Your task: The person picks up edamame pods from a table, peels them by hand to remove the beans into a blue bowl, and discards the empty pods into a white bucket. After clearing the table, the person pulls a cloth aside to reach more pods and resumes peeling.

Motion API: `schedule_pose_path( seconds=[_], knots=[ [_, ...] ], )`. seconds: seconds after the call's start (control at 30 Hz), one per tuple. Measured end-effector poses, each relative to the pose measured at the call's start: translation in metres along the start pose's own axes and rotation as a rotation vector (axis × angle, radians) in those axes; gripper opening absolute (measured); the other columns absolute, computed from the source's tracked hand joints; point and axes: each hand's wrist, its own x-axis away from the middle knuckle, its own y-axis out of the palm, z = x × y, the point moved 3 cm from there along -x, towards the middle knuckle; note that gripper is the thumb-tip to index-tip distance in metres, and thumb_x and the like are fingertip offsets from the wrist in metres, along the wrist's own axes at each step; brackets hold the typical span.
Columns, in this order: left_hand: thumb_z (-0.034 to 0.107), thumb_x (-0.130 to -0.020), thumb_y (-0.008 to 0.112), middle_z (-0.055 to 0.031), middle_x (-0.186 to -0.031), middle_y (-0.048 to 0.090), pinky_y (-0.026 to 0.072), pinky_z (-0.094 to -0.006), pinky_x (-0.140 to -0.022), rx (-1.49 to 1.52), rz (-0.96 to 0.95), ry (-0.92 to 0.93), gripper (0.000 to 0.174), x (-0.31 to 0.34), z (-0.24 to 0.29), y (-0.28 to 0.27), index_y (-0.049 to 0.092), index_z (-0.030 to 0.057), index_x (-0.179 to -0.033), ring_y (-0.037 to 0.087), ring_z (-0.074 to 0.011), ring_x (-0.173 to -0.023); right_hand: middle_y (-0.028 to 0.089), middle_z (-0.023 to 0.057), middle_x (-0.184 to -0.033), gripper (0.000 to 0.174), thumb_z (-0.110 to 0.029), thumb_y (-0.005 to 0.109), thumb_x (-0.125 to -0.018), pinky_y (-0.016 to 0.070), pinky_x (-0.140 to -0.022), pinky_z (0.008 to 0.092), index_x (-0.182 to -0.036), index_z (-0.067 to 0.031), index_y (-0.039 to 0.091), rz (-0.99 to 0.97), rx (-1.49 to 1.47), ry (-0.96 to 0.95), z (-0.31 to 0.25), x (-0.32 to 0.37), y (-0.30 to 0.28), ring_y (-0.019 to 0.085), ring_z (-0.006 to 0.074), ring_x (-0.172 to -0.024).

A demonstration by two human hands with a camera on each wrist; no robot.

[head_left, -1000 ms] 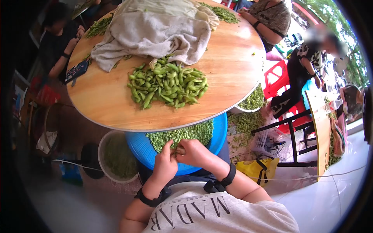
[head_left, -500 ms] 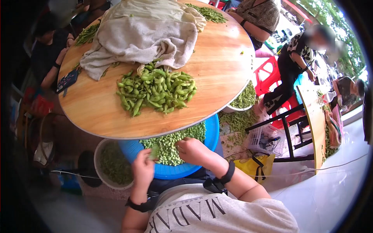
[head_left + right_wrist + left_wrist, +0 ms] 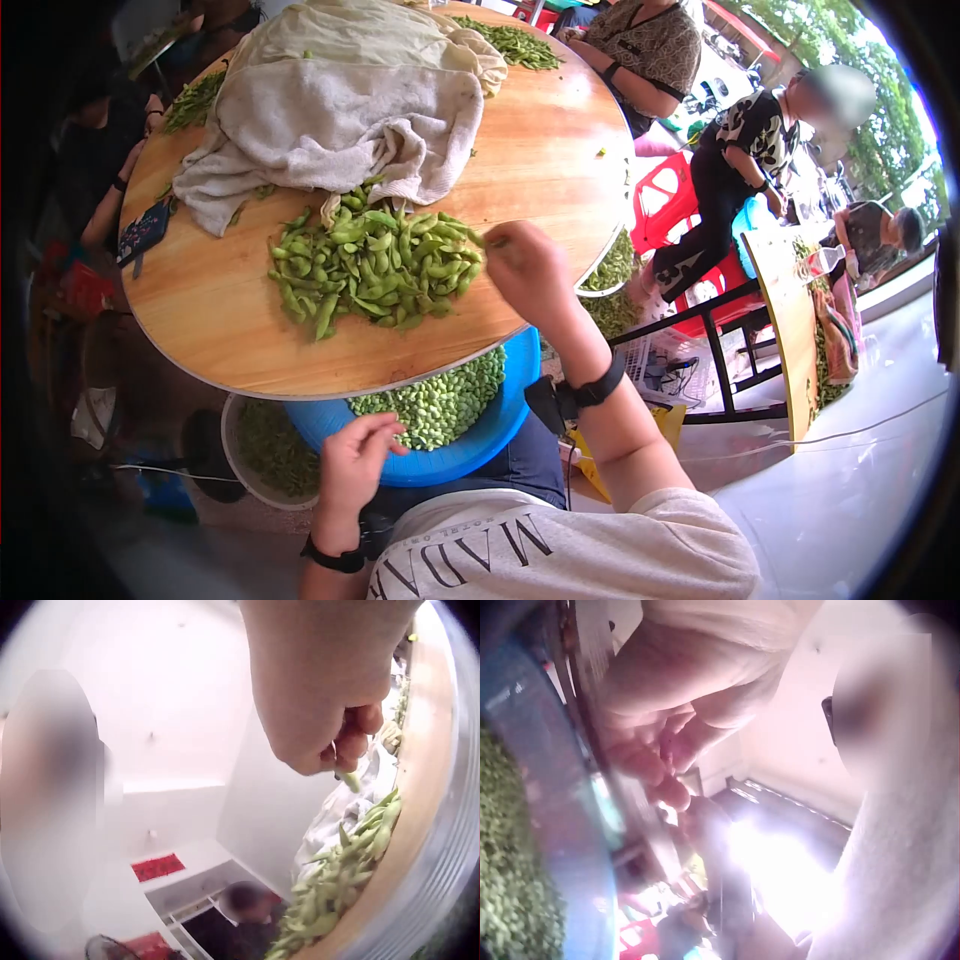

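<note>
My right hand [image 3: 527, 268] is over the tabletop at the right edge of a heap of green soybean pods [image 3: 370, 265]. Between its thumb and fingers it pinches a soybean pod [image 3: 349, 781], whose tip pokes out in the right wrist view. My left hand [image 3: 350, 465] hovers by the near left rim of a blue basin [image 3: 522, 385], fingers loosely bent, with nothing seen in them. Shelled green beans [image 3: 455, 400] fill much of the basin, which sits at my lap, partly under the table edge.
The round wooden table [image 3: 250, 345] bears a grey-white cloth [image 3: 350, 120] behind the heap and a dark phone-like object [image 3: 143, 232] at left. A pale bucket [image 3: 235, 445] stands left of the basin. Other people sit around, one near a red chair [image 3: 663, 205].
Both hands were together over the basin, then parted, with a pale green piece at the left fingers. The right hand has since moved up to the pod heap; the left stays by the basin.
</note>
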Motion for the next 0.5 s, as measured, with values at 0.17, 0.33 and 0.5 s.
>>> schedule_pose_path(
  seconds=[0.17, 0.33, 0.5],
  knots=[
    [0.007, -0.086, 0.052, -0.0098, -0.091, 0.063, 0.0439, -0.0203, -0.055, 0.236, -0.088, 0.063, 0.023, -0.028, 0.038, 0.063, 0.057, -0.0026, -0.106, 0.058, -0.0102, -0.062, 0.058, 0.0044, -0.069, 0.008, -0.007, 0.057, -0.082, 0.0363, -0.043, 0.0191, -0.086, -0.0003, 0.055, 0.036, -0.938, 0.715, -0.020, 0.051, -0.010, 0.047, 0.0060, -0.049],
    [0.009, -0.084, 0.058, -0.0071, -0.088, 0.063, 0.0417, -0.0186, -0.051, 0.569, 0.005, 0.087, 0.023, -0.032, 0.036, 0.076, 0.058, -0.0003, -0.105, 0.053, -0.0066, -0.057, 0.052, -0.0010, -0.064, 0.011, -0.012, 0.058, -0.084, 0.0328, -0.043, 0.0183, -0.087, -0.0024, 0.054, -0.228, -1.088, 0.815, -0.049, 0.109, 0.010, 0.043, 0.0043, -0.049],
    [0.006, -0.083, 0.059, -0.0064, -0.085, 0.063, 0.0409, -0.0169, -0.046, 0.326, 0.105, 0.212, 0.018, -0.013, 0.029, 0.051, 0.059, -0.0008, -0.100, 0.050, -0.0052, -0.055, 0.048, -0.0024, -0.063, 0.025, -0.026, 0.051, -0.090, 0.0321, -0.047, 0.0183, -0.092, -0.0015, 0.052, -0.474, -0.967, 0.711, -0.052, 0.112, 0.005, 0.040, 0.0030, -0.054]
  ],
)
